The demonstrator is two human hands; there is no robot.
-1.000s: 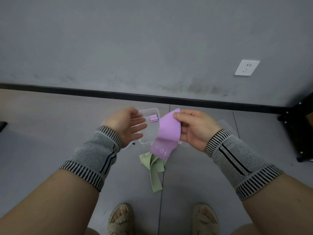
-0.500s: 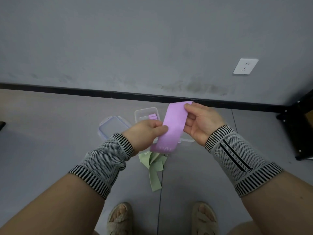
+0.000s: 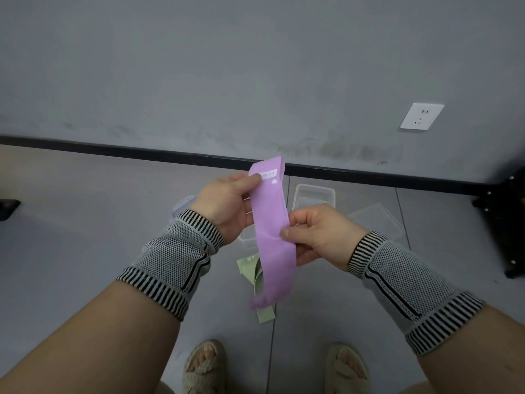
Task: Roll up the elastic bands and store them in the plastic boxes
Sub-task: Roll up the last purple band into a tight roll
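Note:
A purple elastic band (image 3: 271, 231) hangs flat and unrolled between my hands, above the floor. My left hand (image 3: 227, 206) pinches its upper end near a small white label. My right hand (image 3: 321, 234) pinches its right edge about halfway down. A green elastic band (image 3: 252, 273) lies crumpled on the floor below, partly hidden by the purple one. A clear plastic box (image 3: 314, 194) stands on the floor behind my hands. A second clear box (image 3: 247, 237) shows only partly behind the purple band and my left hand.
A clear lid (image 3: 377, 220) lies on the floor right of the box, and a bluish lid (image 3: 181, 207) peeks out behind my left wrist. Dark furniture (image 3: 508, 223) stands at the right. The grey wall with a socket (image 3: 422, 116) is ahead. My sandalled feet (image 3: 204, 365) are below.
My left hand moved up from the band's lower part to pinch its top end. My right hand slid down from the top to the middle. The band now hangs longer and straighter.

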